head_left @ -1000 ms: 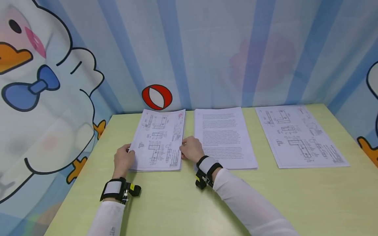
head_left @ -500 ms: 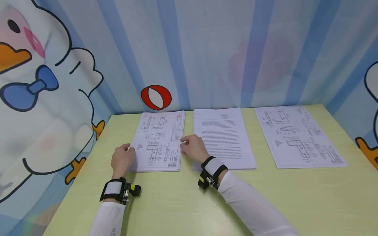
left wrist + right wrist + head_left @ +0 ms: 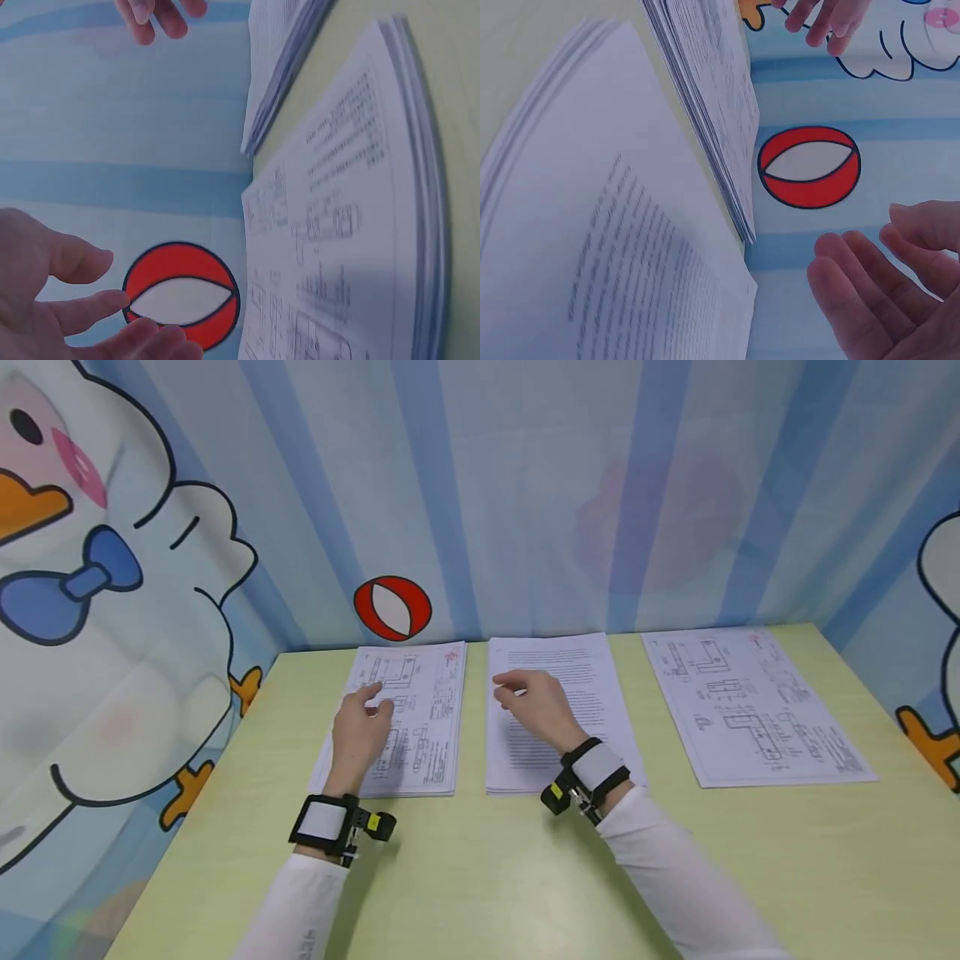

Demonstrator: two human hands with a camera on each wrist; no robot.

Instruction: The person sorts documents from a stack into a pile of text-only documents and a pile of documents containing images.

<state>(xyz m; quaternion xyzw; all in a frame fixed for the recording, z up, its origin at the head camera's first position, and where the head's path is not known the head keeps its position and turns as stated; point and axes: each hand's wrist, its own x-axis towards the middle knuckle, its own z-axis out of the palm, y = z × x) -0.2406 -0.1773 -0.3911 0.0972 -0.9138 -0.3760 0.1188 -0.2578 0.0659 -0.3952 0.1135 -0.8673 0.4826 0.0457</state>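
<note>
My left hand (image 3: 360, 731) is raised above the left stack of paper (image 3: 438, 760), whose top sheet carries technical drawings. Its fingers are loosely bent with nothing between them, as the left wrist view shows of that hand (image 3: 67, 300). Over the middle stack of paper (image 3: 600, 718), printed with lines of text, hovers my right hand (image 3: 540, 706). In the right wrist view the right hand (image 3: 900, 285) has relaxed, slightly bent fingers and holds nothing. Both stacks (image 3: 330, 210) lie apart from the hands, with a narrow strip of table between them.
A drawing sheet or thin stack (image 3: 757, 710) lies at the table's right. The pale yellow-green table (image 3: 480, 877) extends in front of the papers. A striped blue curtain (image 3: 525, 510) with printed cartoon figures and a red ball (image 3: 393, 608) stands right behind the table's back edge.
Both hands have let go of the left stack's sides and lifted. The left hand moved up and rightward over the drawings; the right moved right, above the text pages. The left stack's edges look aligned.
</note>
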